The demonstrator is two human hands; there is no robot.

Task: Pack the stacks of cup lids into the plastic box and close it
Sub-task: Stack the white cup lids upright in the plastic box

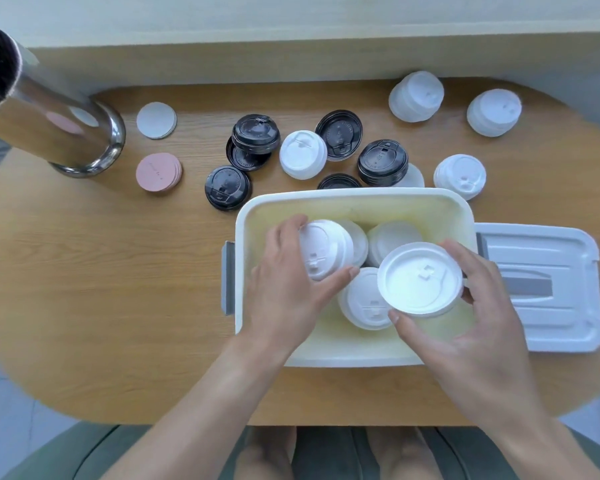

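Centrally, on the oval wooden table (pixel 118 289), my left hand (pixel 284 289) gripped one white lid stack (pixel 323 247) and my right hand (pixel 465 317) another (pixel 418 280) over the box (pixel 354 199); its lid (pixel 551 289) lay at three o'clock.

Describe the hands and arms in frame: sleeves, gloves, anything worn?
Both the left hand and the right hand are bare, with no gloves. Forearms are uncovered to the frame's bottom edge, with no sleeves in view. No rings, watch or bands visible on fingers or wrists.
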